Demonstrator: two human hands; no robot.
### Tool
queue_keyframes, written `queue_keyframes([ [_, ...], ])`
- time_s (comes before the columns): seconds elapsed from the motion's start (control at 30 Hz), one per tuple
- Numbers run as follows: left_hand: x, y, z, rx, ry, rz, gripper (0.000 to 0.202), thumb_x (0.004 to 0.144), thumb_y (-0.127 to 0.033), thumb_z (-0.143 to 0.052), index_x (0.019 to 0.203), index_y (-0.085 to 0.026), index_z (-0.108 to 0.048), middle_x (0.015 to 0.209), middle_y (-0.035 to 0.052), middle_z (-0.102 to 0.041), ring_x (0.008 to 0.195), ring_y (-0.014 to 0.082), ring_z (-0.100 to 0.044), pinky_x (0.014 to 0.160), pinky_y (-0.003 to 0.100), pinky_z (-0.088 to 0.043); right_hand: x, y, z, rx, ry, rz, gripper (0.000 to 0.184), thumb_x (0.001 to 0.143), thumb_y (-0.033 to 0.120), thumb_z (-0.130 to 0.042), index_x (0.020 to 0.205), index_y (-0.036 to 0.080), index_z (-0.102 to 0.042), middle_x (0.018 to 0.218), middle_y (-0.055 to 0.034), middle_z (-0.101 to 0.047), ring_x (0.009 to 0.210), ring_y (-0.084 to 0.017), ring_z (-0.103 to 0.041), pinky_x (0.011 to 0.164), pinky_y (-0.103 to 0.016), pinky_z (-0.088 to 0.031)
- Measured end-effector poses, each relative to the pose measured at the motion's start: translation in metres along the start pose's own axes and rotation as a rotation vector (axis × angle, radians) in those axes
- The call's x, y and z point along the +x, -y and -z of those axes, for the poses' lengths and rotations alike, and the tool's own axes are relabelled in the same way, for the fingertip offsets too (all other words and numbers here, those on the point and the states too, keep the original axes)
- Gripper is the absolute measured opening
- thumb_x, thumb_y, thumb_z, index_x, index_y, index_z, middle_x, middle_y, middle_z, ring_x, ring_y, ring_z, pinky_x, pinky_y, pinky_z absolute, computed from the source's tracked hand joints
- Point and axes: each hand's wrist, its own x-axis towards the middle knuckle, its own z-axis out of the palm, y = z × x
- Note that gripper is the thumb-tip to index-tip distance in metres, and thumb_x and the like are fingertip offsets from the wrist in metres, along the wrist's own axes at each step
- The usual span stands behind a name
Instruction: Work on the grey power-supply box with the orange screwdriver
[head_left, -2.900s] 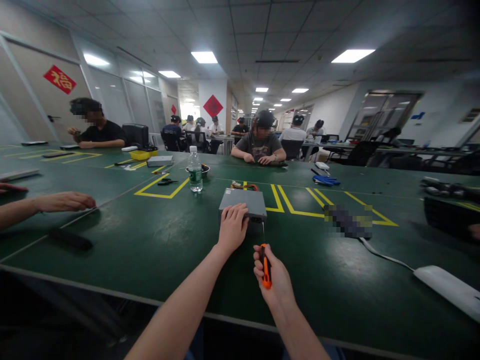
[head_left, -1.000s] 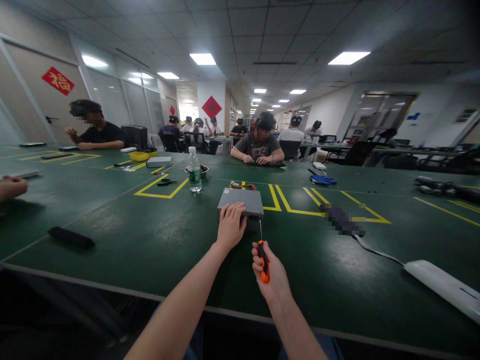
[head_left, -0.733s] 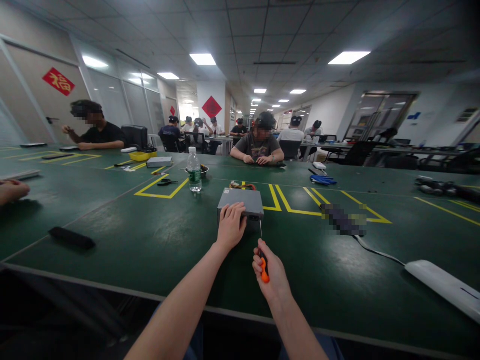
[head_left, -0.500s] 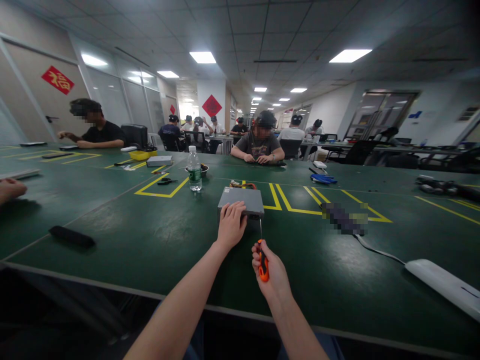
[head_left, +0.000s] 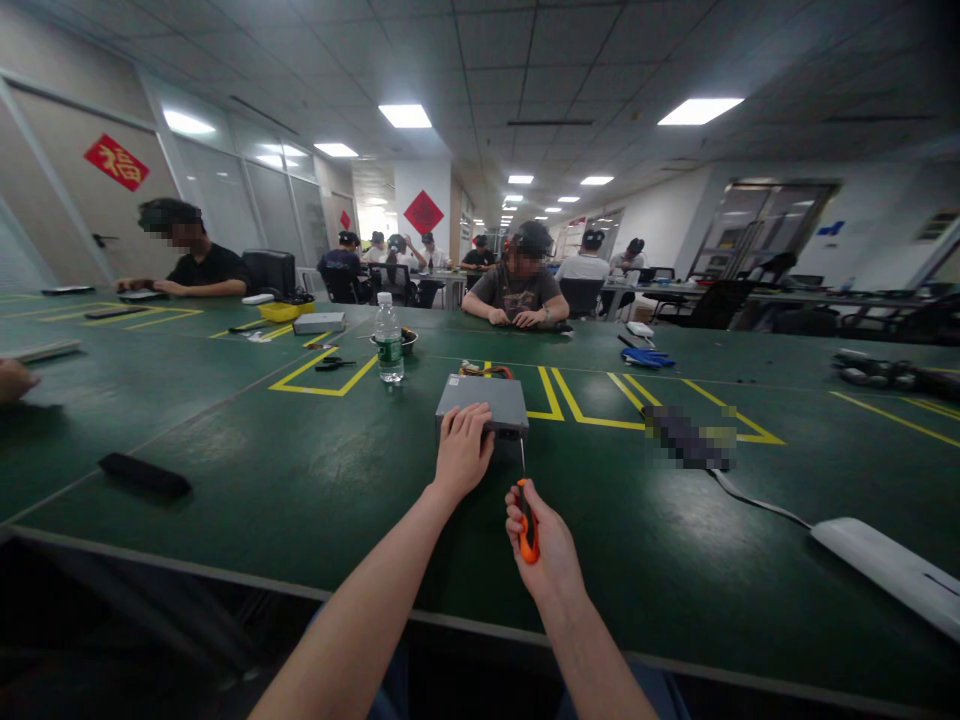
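Observation:
A grey metal computer power supply rests on the green table in front of me, its coloured cables bunched behind it. My left hand grips its near left part, fingers over the top and thumb along the front. In my right hand is a screwdriver with an orange and black handle. Its thin metal shaft points up and away to the right end of the front face, by the socket. Whether the tip sits in a screw is too small to tell.
Beyond the power supply stand a water bottle and a metal bowl. A black pouch-like object lies left; a white power strip with a cord is right. Blue gloves lie farther off. Co-workers sit around, one opposite.
The screwdriver's handle has turned slightly in my right hand. My left hand and the power supply stay put. At the left edge, another person's hand has drawn back leftward.

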Motion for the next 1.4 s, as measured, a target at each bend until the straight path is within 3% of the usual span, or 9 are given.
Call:
queue_keyframes([
  [0.13,0.0,-0.0001,-0.0004,-0.007,0.004,0.005,0.025,0.084,-0.018,-0.046,0.108,-0.022,-0.048,0.122,0.0038,-0.056,0.119,0.0175,-0.045,0.105,0.041,-0.025,-0.0017,0.002,-0.0007,0.006,0.016,-0.04,0.017,0.083,0.022,-0.053,0.074,0.01,-0.06,0.061,-0.0036,-0.055,0.044,-0.004,-0.044,0.036,-0.011,-0.036],
  [0.37,0.0001,-0.0003,0.0004,-0.008,0.003,0.002,0.024,0.085,-0.018,-0.045,0.108,-0.022,-0.048,0.122,0.004,-0.056,0.119,0.0172,-0.045,0.105,0.041,-0.026,-0.0002,0.0011,-0.0018,-0.006,-0.009,-0.008,0.008,0.073,0.014,-0.063,0.067,0.013,-0.057,0.058,0.0002,-0.053,0.042,-0.003,-0.042,0.033,-0.011,-0.032],
  [0.57,0.0003,-0.0004,0.0006,-0.001,0.003,0.003,0.025,0.084,-0.018,-0.046,0.108,-0.023,-0.048,0.121,0.0035,-0.056,0.119,0.0165,-0.045,0.106,0.04,-0.026,-0.002,0.0029,-0.0015,-0.002,0.022,-0.068,0.02,0.084,0.024,-0.051,0.074,0.009,-0.06,0.058,-0.002,-0.053,0.041,-0.003,-0.042,0.035,-0.011,-0.034],
  [0.83,0.0003,-0.0006,0.0005,-0.015,0.009,0.006,0.025,0.084,-0.018,-0.045,0.109,-0.023,-0.049,0.121,0.0048,-0.056,0.119,0.0185,-0.045,0.105,0.043,-0.026,0.0023,-0.0014,0.0002,-0.002,-0.001,0.008,0.012,0.069,0.015,-0.067,0.065,0.013,-0.056,0.058,0.0007,-0.053,0.043,-0.004,-0.043,0.034,-0.011,-0.033],
  [0.93,0.0004,-0.0005,0.0003,-0.02,0.015,0.01,0.025,0.085,-0.018,-0.044,0.109,-0.023,-0.048,0.122,0.0045,-0.056,0.119,0.0187,-0.045,0.105,0.043,-0.026,0.0005,0.0,0.0006,0.005,0.013,-0.026,0.01,0.077,0.019,-0.059,0.07,0.011,-0.059,0.061,-0.0018,-0.055,0.045,-0.004,-0.045,0.036,-0.012,-0.036],
  [1.1,0.0003,-0.0003,0.0006,-0.014,0.014,0.005,0.025,0.085,-0.019,-0.044,0.109,-0.022,-0.048,0.121,0.0045,-0.056,0.119,0.0184,-0.045,0.105,0.043,-0.025,-0.0012,0.0021,-0.0008,0.004,0.03,-0.07,0.023,0.087,0.024,-0.046,0.079,0.009,-0.061,0.059,-0.0027,-0.054,0.042,-0.004,-0.042,0.034,-0.012,-0.034],
  [1.27,-0.0002,-0.0002,0.0002,0.001,0.002,0.003,0.024,0.085,-0.019,-0.046,0.109,-0.023,-0.048,0.122,0.0036,-0.056,0.119,0.0169,-0.044,0.105,0.041,-0.026,0.0006,-0.0005,-0.0015,-0.002,-0.001,-0.006,0.01,0.078,0.016,-0.058,0.069,0.012,-0.057,0.058,0.0001,-0.053,0.04,-0.003,-0.039,0.032,-0.011,-0.03],
  [1.4,-0.0004,0.0,-0.0003,-0.009,0.01,0.003,0.024,0.085,-0.019,-0.044,0.109,-0.022,-0.048,0.122,0.0041,-0.056,0.119,0.0174,-0.044,0.106,0.041,-0.025,0.0002,-0.0004,-0.0011,0.002,-0.003,-0.018,0.012,0.079,0.014,-0.056,0.067,0.012,-0.057,0.058,-0.0003,-0.054,0.042,-0.003,-0.04,0.033,-0.011,-0.031],
])
